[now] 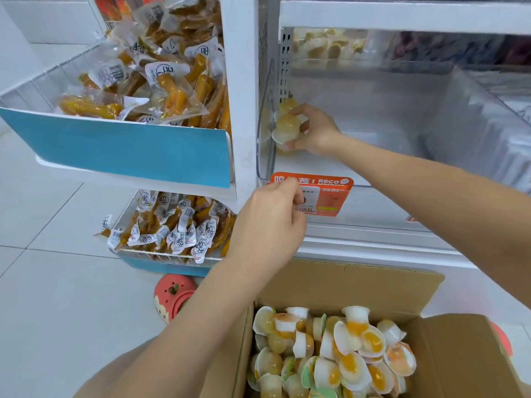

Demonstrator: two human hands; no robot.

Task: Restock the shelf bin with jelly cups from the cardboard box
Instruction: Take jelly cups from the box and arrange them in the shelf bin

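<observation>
Head view: right hand (314,130) holds jelly cups (287,126) inside shelf bin (373,110).

The right hand (314,130) holds jelly cups (287,129) inside the clear shelf bin (474,133); the left hand (270,222) hovers curled above the cardboard box (344,282).

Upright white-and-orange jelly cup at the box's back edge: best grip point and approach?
Come from above and pinch the narrow white base that points up on the jelly cup. Its wide rim is buried among neighbours in the cardboard box, so the sides are crowded; only the top stands free.
</observation>
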